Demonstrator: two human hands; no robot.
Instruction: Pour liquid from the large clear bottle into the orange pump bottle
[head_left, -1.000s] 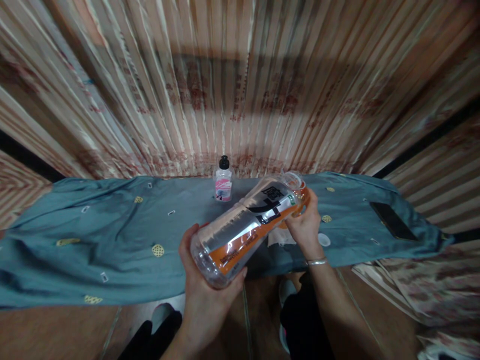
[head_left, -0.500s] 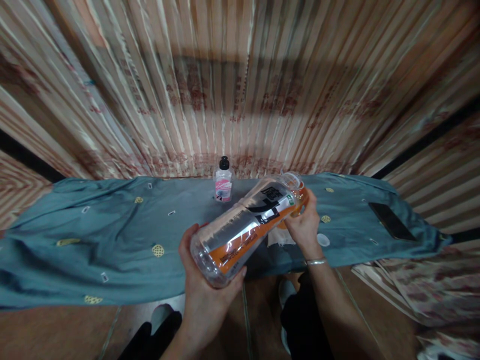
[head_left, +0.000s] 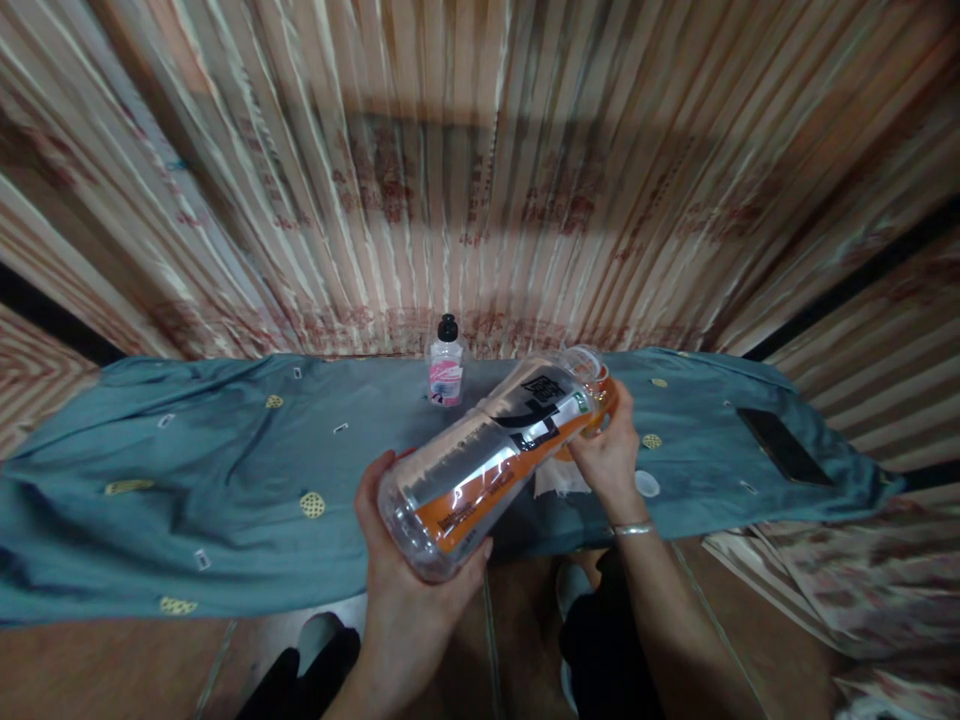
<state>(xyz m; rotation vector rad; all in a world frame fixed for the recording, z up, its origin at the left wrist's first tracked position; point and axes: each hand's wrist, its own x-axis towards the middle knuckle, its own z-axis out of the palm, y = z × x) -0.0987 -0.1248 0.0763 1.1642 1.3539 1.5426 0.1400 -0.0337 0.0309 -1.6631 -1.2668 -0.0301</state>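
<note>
A large clear plastic bottle [head_left: 480, 460] with an orange and silver label lies tilted across the middle, its neck up to the right. My left hand [head_left: 420, 580] is wrapped round its base. At the neck end, my right hand [head_left: 611, 450] is closed on an orange see-through container [head_left: 606, 400]; its shape is mostly hidden by the fingers and the big bottle. The open mouth [head_left: 583, 358] of the large bottle is beside that container; I cannot tell whether they touch. Below lies a whitish piece [head_left: 559, 478], perhaps tissue, partly covered.
A small clear bottle [head_left: 446, 380] with a pink label and black cap stands upright behind. A white round lid [head_left: 646, 484] and a dark phone [head_left: 784, 445] lie to the right on the green patterned cloth [head_left: 225, 450]. A pleated curtain [head_left: 450, 200] hangs behind.
Almost nothing differs. The large bottle's base and my left hand have shifted very slightly down and left; both holds stay the same.
</note>
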